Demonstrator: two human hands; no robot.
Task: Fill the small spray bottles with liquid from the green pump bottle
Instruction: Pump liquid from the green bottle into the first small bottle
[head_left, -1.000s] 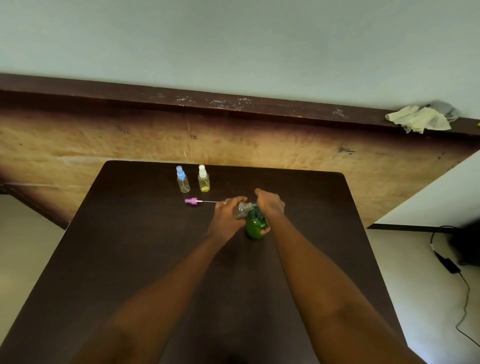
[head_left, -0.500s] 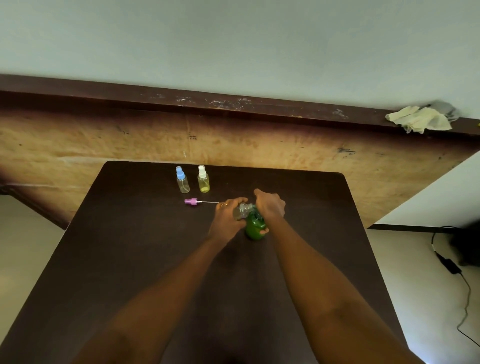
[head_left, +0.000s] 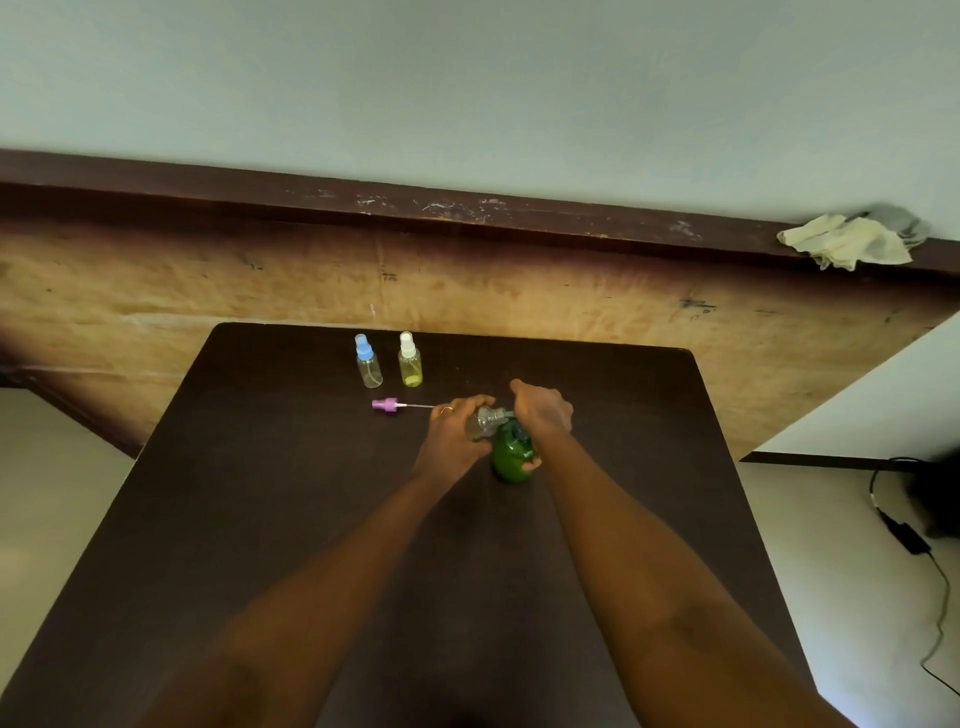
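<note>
The green pump bottle (head_left: 511, 457) stands near the middle of the dark table (head_left: 291, 493). My right hand (head_left: 543, 410) lies over its pump head, thumb against the bottle's side. My left hand (head_left: 457, 434) grips a small clear spray bottle (head_left: 483, 422) without its cap, its mouth held at the pump spout. A purple spray cap with a thin tube (head_left: 387, 404) lies on the table to the left. Behind stand a blue-capped clear spray bottle (head_left: 368, 362) and a white-capped spray bottle with yellow liquid (head_left: 410, 361).
A tan wall panel (head_left: 156, 291) with a dark ledge rises behind the table. A crumpled cloth (head_left: 847, 243) lies on the ledge at the right. On the floor at the right are a black cable and adapter (head_left: 906, 535).
Both hands stay in nearly the same place. The right hand has shifted slightly on the pump head. The clear bottle remains at the spout.
</note>
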